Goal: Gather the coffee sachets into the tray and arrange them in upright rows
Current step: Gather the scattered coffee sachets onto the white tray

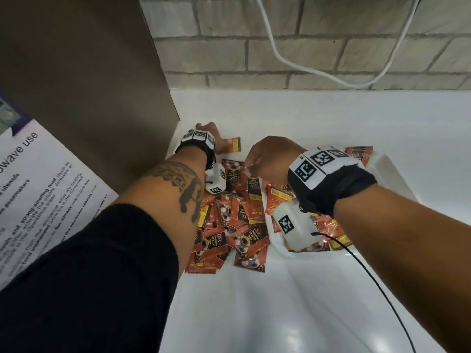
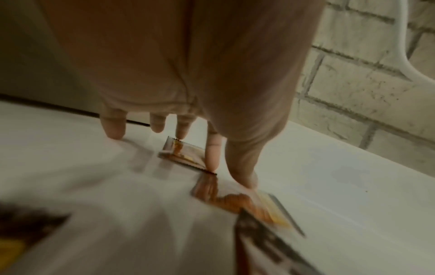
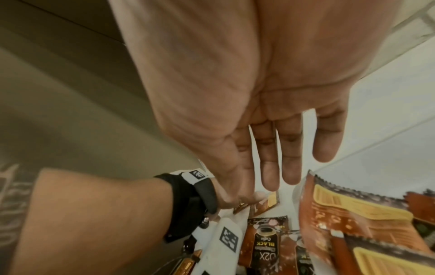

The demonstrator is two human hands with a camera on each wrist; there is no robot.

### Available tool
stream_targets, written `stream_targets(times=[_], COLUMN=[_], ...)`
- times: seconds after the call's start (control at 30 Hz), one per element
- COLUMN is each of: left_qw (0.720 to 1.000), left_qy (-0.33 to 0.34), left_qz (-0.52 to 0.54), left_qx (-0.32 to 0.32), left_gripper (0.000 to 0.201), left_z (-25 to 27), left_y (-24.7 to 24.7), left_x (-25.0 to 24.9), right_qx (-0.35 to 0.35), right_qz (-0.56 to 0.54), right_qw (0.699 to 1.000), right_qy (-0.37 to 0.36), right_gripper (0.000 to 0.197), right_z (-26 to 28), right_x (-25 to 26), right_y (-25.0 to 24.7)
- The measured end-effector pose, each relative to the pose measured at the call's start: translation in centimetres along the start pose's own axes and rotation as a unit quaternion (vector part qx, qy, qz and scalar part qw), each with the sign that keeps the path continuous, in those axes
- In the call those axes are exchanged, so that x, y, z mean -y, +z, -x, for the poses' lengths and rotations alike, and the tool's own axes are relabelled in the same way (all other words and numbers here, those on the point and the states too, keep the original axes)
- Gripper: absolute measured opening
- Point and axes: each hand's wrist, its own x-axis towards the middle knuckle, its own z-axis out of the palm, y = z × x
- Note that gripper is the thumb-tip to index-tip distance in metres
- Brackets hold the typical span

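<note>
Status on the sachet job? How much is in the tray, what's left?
Early. Done: some sachets lie loose in the white tray, none visibly in upright rows. In hand: the left hand presses straight fingers on a stray sachet near the back; the right hand hovers over the pile, fingers straight, holding nothing. Left: the scattered pile of sachets on the counter, then all the arranging.
</note>
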Motion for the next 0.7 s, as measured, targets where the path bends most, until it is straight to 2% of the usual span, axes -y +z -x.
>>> stream_targets(times=[0.2, 0.23, 0.3, 0.37, 0.4, 0.47, 0.53, 0.7], left_qw=[0.998, 0.998, 0.995, 0.997, 0.999, 0.999, 0.999, 0.997], left_qy=[0.037, 0.042, 0.036, 0.024, 0.024, 0.031, 0.042, 0.049], left_qz=[0.039, 0.056, 0.089, 0.067, 0.037, -0.009, -0.004, -0.002], left_qx=[-0.012, -0.008, 0.01, 0.019, 0.012, 0.001, 0.014, 0.06], left_gripper=[0.033, 0.037, 0.063, 0.085, 0.082, 0.061, 0.046, 0.057], left_z=[-0.1, 0.5, 1.5, 1.9, 2.4, 2.5, 2.5, 1.3], left_y=[-1.0, -1.2, -1.6, -1.3, -1.1, -0.5, -0.7, -1.1], left_x=[-0.3, -0.2, -0.4, -0.6, -0.6, -0.4, -0.5, -0.2], right_qx=[0.003, 0.003, 0.001, -0.019, -0.023, -0.023, -0.018, -0.002], right_qz=[-0.01, -0.008, 0.008, 0.032, 0.043, 0.068, 0.066, 0.076], right_qw=[1.0, 1.0, 1.0, 0.999, 0.998, 0.997, 0.997, 0.995], right_qy=[0.016, 0.018, 0.02, 0.024, 0.029, 0.03, 0.045, 0.059], right_gripper=[0.026, 0.025, 0.026, 0.026, 0.028, 0.035, 0.039, 0.038], right_z=[-0.7, -1.1, -2.4, -3.9, -4.5, -5.3, -5.3, -6.8], right_x=[0.7, 0.8, 1.3, 1.5, 1.6, 1.6, 2.2, 2.6], right_y=[0.5, 0.3, 0.1, -0.2, -0.2, -0.4, -0.9, -0.8])
